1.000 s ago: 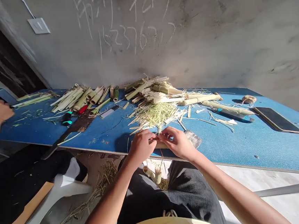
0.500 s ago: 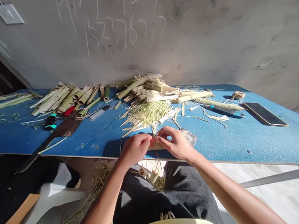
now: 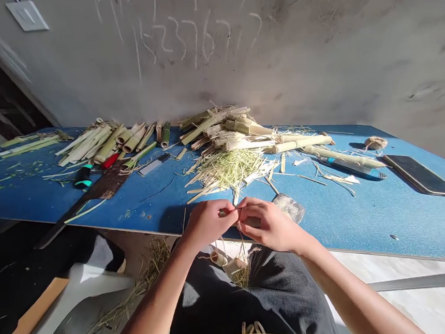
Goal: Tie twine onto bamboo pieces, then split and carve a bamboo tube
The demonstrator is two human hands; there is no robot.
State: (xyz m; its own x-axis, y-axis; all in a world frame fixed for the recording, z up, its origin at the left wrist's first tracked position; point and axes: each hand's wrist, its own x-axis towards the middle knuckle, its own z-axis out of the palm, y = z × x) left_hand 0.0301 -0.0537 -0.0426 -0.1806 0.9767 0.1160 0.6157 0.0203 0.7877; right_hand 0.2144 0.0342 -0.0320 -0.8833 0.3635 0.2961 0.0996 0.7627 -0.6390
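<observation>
Hard low sunlight from the right, bright glare on the blue table, sharp shadow beside the left hand, right hand sunlit, concrete wall softly lit, wide-angle bowing at frame edges

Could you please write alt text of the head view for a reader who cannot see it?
The left hand and right hand pinch a thin strand at a blue table's edge, with bamboo pieces and shredded fibres beyond them.

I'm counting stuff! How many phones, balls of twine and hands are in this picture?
Phones: 1 (black phone)
Balls of twine: 1 (ball of twine)
Hands: 2 (left hand, right hand)
Total: 4
</observation>
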